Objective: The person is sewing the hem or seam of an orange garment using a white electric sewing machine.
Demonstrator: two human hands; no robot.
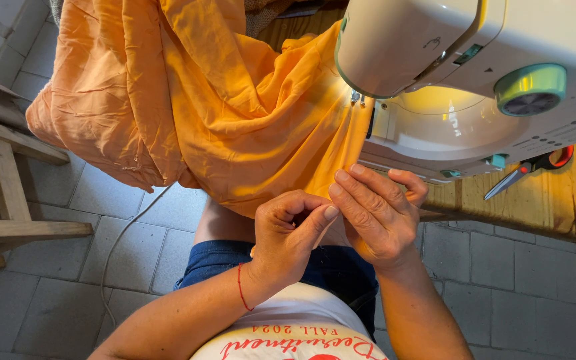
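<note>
Orange fabric [188, 100] is already fed under the head of the white sewing machine [475, 73] on the wooden table [568, 200], most of it hanging off the table's left edge. Your left hand [288, 237] and right hand [378, 213] both pinch its near edge at the table's front edge. No finished seam is visible, so stitching looks not yet done; the scissors [528, 167] lie untouched.

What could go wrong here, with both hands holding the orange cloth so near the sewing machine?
1. The right hand pinches the orange cloth close below the needle area; its fingers might get pricked.
2. Much of the cloth hangs off the table toward the floor; its weight may drag the seam crooked.
3. The scissors lie near the wooden table's edge and might be knocked off.
</note>
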